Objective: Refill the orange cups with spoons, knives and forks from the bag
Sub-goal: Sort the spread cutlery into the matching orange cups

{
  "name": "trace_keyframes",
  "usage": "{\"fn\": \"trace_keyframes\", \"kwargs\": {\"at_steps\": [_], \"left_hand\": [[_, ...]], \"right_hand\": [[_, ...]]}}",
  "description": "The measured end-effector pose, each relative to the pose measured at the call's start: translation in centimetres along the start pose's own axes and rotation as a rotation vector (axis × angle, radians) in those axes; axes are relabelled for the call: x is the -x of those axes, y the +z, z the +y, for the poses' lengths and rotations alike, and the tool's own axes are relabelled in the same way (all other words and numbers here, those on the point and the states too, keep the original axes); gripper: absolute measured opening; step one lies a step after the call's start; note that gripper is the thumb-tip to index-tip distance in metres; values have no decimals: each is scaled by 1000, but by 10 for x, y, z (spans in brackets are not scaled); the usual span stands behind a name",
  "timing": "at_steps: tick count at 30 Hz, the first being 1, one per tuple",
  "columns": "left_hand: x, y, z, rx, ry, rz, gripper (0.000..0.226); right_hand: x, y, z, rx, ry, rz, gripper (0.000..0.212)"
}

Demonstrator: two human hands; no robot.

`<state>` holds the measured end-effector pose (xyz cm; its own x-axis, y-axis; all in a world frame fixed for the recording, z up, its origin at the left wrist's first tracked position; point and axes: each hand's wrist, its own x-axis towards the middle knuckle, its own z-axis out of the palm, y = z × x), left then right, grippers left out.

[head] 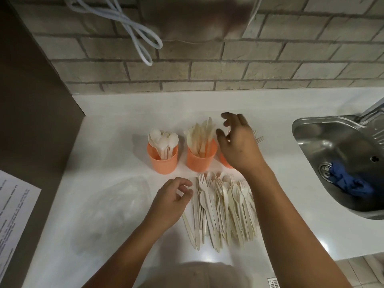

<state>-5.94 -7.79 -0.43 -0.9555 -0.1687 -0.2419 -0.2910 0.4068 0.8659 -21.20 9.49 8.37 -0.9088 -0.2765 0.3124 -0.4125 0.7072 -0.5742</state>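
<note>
On the white countertop (116, 142), three orange cups were set in a row in front of a brick wall (207, 73). White spoons (164, 140) were held upright, bowls up, in the left cup (164, 163), and cream knives (200, 134) were fanned out of the middle cup (199, 163). The right cup (225, 163) was largely hidden by the right hand (239, 146), which was held over it with fingers spread and relaxed and nothing gripped; a few fork tines (258, 139) were seen past the hand. Just in front of the cups, a loose pile of mixed cutlery (224, 204) was laid flat, handles towards the person. The left hand (170, 200) was placed at the pile's left edge with its fingers curled towards the thumb; whether anything was pinched there could not be told. A clear plastic bag (116, 204) was spread flat on the counter to the left of that hand. A steel sink (311, 129) was sunk into the counter at the right, with a blue cloth (349, 181) lying beside its drain. A looped white cable (135, 32) was hung on the wall, and a printed sheet (14, 204) was seen at the far left.
</note>
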Motion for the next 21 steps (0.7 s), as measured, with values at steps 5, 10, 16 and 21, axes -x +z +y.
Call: {"fn": "trace_keyframes", "kwargs": {"at_steps": [5, 10, 16, 21], "left_hand": [[7, -6, -18, -288, -37, 51, 28], [7, 3, -26, -329, -107, -86, 46], [10, 17, -20, -251, -42, -174, 49], [12, 23, -23, -262, -4, -214, 52]], "right_hand": [[57, -18, 7, 91, 229, -221, 26], [117, 1, 28, 227, 461, -710, 41], [153, 52, 37, 277, 537, -606, 53], [150, 46, 32, 64, 561, -442, 30]]}}
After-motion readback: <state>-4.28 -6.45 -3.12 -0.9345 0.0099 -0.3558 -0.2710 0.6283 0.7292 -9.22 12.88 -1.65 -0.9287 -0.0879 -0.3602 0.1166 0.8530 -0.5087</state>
